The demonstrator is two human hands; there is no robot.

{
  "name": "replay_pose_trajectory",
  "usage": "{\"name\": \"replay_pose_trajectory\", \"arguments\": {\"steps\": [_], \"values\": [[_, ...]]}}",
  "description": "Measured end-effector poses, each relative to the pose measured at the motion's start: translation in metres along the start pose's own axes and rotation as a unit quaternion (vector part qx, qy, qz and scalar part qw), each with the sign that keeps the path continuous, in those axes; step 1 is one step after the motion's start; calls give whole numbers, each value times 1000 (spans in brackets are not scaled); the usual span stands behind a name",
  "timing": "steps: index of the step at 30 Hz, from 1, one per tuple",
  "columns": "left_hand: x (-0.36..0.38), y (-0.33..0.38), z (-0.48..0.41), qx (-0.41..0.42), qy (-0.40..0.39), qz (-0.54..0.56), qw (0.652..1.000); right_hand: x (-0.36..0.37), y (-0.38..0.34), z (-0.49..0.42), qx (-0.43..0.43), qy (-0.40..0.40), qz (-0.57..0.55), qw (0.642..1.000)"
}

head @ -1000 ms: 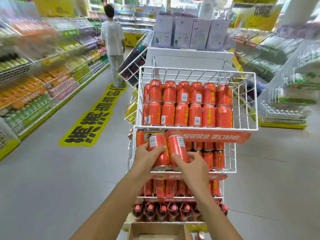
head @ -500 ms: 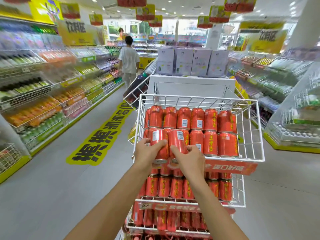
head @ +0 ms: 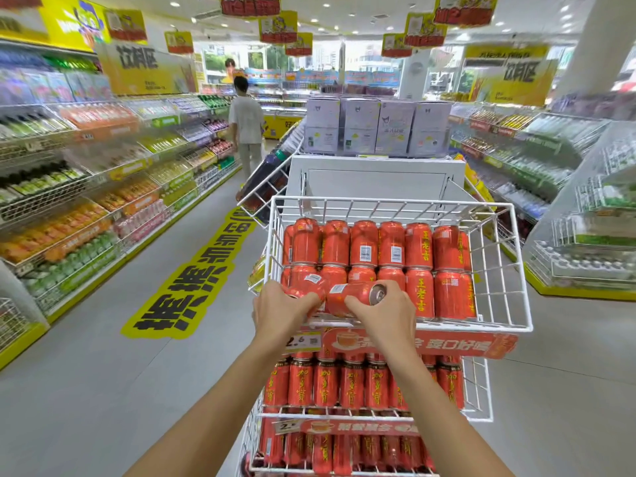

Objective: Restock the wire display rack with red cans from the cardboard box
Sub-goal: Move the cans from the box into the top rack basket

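A white wire display rack [head: 509,325] stands in front of me with three tiers of red cans. Its top basket holds two stacked rows of upright red cans [head: 392,246]. My left hand [head: 282,313] grips one red can [head: 306,287], tipped over at the basket's front left. My right hand [head: 385,316] grips a second red can [head: 358,296], lying on its side with its silver top pointing right, just above the basket's front rim. The cardboard box is out of view.
Lower tiers [head: 361,383] are packed with red cans behind red price strips [head: 447,344]. A white stand with purple cartons [head: 375,127] rises behind the rack. Drink shelves line both sides. A person [head: 246,122] stands far up the left aisle, beyond a yellow floor sticker [head: 192,280].
Both hands rose with the two cans from the middle tier to the top basket's front. The cans tipped from upright onto their sides. The view tilted upward.
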State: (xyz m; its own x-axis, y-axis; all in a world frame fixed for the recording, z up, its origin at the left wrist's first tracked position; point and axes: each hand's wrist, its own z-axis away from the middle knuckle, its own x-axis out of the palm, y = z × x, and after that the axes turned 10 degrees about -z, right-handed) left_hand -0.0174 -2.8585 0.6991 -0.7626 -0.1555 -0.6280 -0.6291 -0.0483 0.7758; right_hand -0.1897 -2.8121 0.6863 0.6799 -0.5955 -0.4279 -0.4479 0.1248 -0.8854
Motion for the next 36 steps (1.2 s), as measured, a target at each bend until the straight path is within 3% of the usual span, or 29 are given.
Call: {"name": "replay_pose_trajectory", "arguments": {"steps": [7, 22, 36], "values": [[-5, 4, -14, 68, 72, -41, 994, 1, -4, -12, -25, -12, -80, 996], [17, 10, -59, 91, 17, 28, 995, 24, 2, -66, -48, -141, -116, 982], [39, 4, -82, 105, -28, 37, 993, 39, 23, -69, -41, -66, -105, 991]]}}
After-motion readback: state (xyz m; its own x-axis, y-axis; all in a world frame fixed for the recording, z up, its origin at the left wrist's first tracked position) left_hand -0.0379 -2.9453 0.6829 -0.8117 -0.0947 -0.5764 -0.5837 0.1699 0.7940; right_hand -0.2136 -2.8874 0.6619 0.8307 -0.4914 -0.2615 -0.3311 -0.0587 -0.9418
